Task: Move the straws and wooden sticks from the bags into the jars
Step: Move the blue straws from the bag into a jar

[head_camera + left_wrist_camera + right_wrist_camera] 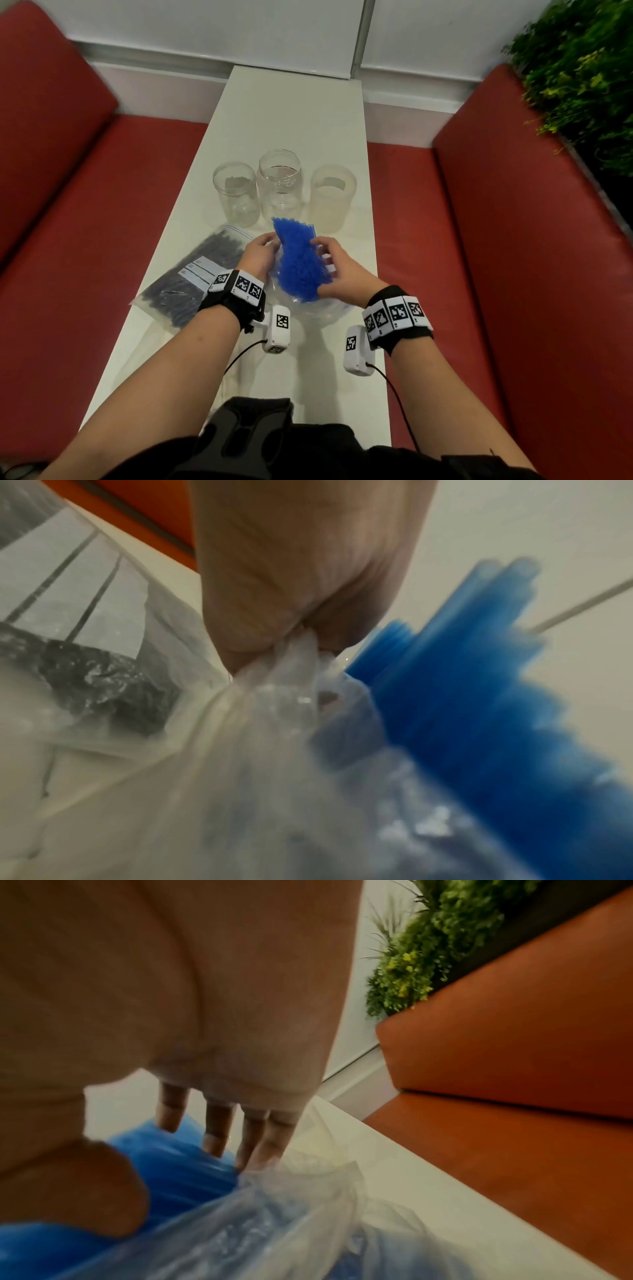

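Note:
A thick bundle of blue straws [298, 260] sticks up out of a clear plastic bag [308, 308] at the middle of the white table [291, 113]. My right hand [337, 270] grips the bundle, thumb low on the near side and fingers [214, 1131] across the far side. My left hand [260, 255] pinches the bunched bag edge [291, 664] beside the straws [479, 710]. A second bag of dark straws [195, 274] lies flat at the left. Three jars stand behind: a left clear jar [236, 193], a middle clear jar [280, 185] and a right frosted jar [332, 197].
Red bench seats [496, 257] flank the narrow table on both sides. A green plant wall [582, 75] rises at the far right. The far half of the table runs back to a white wall. Wrist cameras and cables hang below my forearms.

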A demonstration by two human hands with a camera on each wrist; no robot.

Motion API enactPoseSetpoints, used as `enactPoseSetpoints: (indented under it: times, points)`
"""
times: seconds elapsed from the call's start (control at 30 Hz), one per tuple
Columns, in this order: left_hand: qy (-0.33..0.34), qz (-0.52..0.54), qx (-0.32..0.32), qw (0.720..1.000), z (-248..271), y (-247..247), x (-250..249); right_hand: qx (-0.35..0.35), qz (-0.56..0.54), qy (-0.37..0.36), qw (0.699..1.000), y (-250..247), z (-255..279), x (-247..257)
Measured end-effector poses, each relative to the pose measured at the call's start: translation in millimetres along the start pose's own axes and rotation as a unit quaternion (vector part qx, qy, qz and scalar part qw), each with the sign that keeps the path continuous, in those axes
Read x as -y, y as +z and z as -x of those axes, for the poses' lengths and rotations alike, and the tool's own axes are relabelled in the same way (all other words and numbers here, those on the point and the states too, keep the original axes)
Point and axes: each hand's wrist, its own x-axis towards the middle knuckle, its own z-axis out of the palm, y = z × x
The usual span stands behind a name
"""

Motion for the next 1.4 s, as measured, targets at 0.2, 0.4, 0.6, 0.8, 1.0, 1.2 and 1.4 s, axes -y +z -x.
enactPoseSetpoints:
  times: [0.2,0.4,0.6,0.8,1.0,1.2,1.4]
  points:
    - [-0.05,0.017,0.036,0.998,2.6,-7.8,4.1,-0.136,0.105,0.009,0.985,13.4,0.1,-10.6]
    - [-0.047,0.025,0.068,0.996,8.6,-16.3,1.1,-0.101,0.192,0.04,0.975,14.4,-9.3,-10.7]
    - [-0.039,0.033,0.071,0.996,10.6,-23.5,-9.4,-0.142,0.194,0.01,0.971,21.4,-19.3,4.5]
    - [-0.044,0.016,0.066,0.997,9.7,-29.7,-13.7,-0.141,0.084,0.036,0.986,34.5,-15.5,5.5]
    - [-0.051,0.043,0.089,0.994,6.2,-38.5,-19.0,-0.2,0.024,-0.034,0.979,31.3,-24.2,23.1]
    - [-0.044,0.01,0.104,0.993,1.0,-42.0,-26.8,-0.201,-0.028,-0.022,0.979,44.4,-26.9,23.8]
    - [-0.035,-0.01,0.117,0.992,-5.6,-43.6,-29.1,-0.266,-0.057,-0.072,0.96,45.4,-37.2,29.1]
